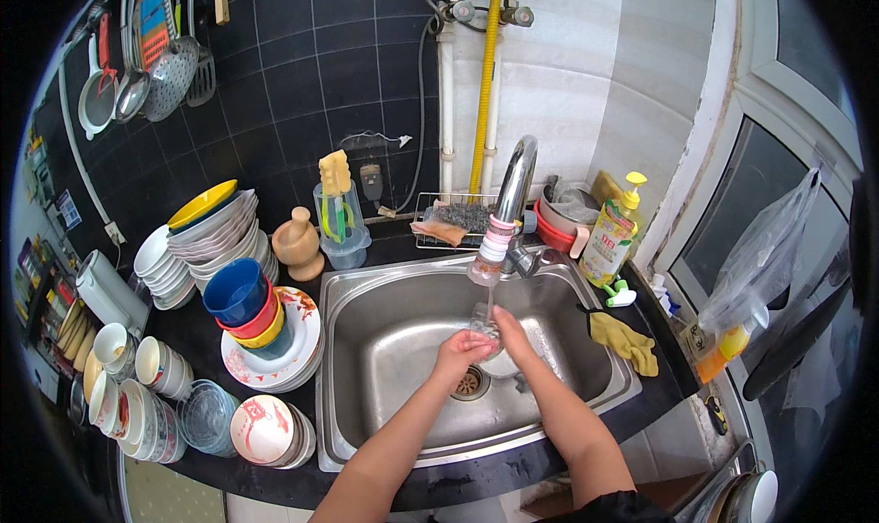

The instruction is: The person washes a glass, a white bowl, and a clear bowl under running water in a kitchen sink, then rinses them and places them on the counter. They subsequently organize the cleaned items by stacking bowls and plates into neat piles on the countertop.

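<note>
Both my hands are over the stainless steel sink point(391, 351), under the chrome faucet point(518, 180), from which a thin stream of water runs. Between them is a small clear glass or plastic vessel point(483, 319), partly covered by fingers. My left hand point(468, 348) grips its near side, and my right hand point(511, 334) holds it from the right. Below my right hand a white dish point(503, 365) shows in part on the sink floor. The drain strainer point(470, 384) lies just under my left wrist.
Stacked bowls and plates point(302, 331) crowd the counter left of the sink. A wooden mortar and pestle point(299, 245) and a brush holder point(341, 235) stand behind. At right are a dish soap bottle point(610, 238) and yellow gloves point(621, 338). A wire rack point(453, 221) holds scouring pads.
</note>
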`<state>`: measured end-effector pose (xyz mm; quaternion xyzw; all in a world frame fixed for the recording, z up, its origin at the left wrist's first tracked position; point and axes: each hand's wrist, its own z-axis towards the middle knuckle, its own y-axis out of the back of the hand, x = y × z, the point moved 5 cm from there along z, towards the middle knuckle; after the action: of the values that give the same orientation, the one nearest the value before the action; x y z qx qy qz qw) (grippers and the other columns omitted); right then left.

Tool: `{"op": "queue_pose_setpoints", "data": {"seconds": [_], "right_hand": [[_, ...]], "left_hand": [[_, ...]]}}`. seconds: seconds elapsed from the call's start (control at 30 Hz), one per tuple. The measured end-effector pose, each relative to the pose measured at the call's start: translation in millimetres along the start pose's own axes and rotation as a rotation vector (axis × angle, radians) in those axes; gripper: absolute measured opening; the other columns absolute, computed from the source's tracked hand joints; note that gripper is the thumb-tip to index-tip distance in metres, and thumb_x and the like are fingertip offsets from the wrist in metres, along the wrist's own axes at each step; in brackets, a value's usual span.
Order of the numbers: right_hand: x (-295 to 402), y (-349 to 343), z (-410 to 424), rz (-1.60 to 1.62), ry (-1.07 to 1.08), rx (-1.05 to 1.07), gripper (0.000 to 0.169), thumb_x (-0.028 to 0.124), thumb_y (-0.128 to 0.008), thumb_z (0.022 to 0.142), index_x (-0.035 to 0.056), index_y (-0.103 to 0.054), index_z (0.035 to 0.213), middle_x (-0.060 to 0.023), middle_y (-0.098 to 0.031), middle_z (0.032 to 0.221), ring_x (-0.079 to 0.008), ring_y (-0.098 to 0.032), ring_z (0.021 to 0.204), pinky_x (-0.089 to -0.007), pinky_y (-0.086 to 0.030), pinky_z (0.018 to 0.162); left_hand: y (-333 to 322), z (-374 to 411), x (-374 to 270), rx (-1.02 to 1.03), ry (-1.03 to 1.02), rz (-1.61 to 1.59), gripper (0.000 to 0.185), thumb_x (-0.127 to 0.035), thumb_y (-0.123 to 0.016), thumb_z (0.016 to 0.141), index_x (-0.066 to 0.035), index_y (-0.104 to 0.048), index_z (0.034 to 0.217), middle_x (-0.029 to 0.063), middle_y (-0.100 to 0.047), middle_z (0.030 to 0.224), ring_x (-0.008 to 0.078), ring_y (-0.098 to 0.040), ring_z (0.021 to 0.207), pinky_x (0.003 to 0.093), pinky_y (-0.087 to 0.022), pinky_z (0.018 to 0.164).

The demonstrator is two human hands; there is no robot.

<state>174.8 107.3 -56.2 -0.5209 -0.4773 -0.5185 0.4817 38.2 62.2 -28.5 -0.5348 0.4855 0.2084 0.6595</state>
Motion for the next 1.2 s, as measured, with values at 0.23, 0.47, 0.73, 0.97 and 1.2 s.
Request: {"op": "queue_pose_setpoints", "data": {"seconds": [0.23, 0.47, 0.73, 0.97, 1.2], "right_hand": [[72, -49, -44, -0.680, 0.569, -0.083, 0.056, 0.040, -0.053, 0.081, 0.0003, -0.044, 0.120, -0.0185, -0.051, 0.115, -0.0280, -0.047, 0.109, -0.0344, -0.036, 0.091], [24, -10, -12, -0.146, 0.091, -0.094, 0.050, 0.038, -0.048, 0.086, -0.0020, -0.047, 0.117, -0.0147, -0.053, 0.113, -0.0225, -0.049, 0.104, -0.0307, -0.036, 0.091], [38, -28, -16, -0.191, 0.071, -0.012, 0.052, 0.037, -0.051, 0.084, -0.0030, -0.045, 0.117, -0.0169, -0.049, 0.117, -0.0269, -0.047, 0.108, -0.0342, -0.035, 0.092], [-14, -5, 3, 0.373, -0.275, 0.160, 0.061, 0.050, -0.038, 0.087, 0.0016, -0.038, 0.124, -0.0117, -0.049, 0.117, -0.0189, -0.046, 0.109, -0.0317, -0.038, 0.089], [30, -29, -27, 0.116, -0.225, 0.083, 0.077, 0.057, -0.055, 0.074, 0.0007, -0.037, 0.124, -0.0115, -0.049, 0.116, -0.0177, -0.052, 0.099, -0.0294, -0.044, 0.075]], "left_hand": [[25, 3, 5, -0.075, -0.062, 0.164, 0.014, 0.004, -0.060, 0.075, 0.000, -0.056, 0.088, 0.0088, -0.062, 0.091, 0.0142, -0.059, 0.084, 0.0254, -0.047, 0.079], [6, -2, 5, 0.055, -0.039, 0.135, 0.014, 0.005, -0.061, 0.074, 0.001, -0.056, 0.087, 0.0074, -0.062, 0.086, 0.0133, -0.059, 0.079, 0.0250, -0.048, 0.075], [10, -2, 1, 0.111, -0.022, 0.267, 0.014, 0.004, -0.061, 0.075, -0.001, -0.057, 0.087, 0.0075, -0.063, 0.084, 0.0133, -0.060, 0.078, 0.0245, -0.047, 0.075], [2, -8, -17, 0.072, 0.003, -0.170, 0.012, 0.000, -0.057, 0.079, -0.002, -0.054, 0.091, 0.0095, -0.062, 0.093, 0.0174, -0.060, 0.087, 0.0276, -0.049, 0.078], [29, 0, -6, -0.012, 0.017, -0.352, 0.012, -0.005, -0.055, 0.082, -0.004, -0.054, 0.094, 0.0115, -0.059, 0.100, 0.0189, -0.058, 0.093, 0.0297, -0.049, 0.080]]}}
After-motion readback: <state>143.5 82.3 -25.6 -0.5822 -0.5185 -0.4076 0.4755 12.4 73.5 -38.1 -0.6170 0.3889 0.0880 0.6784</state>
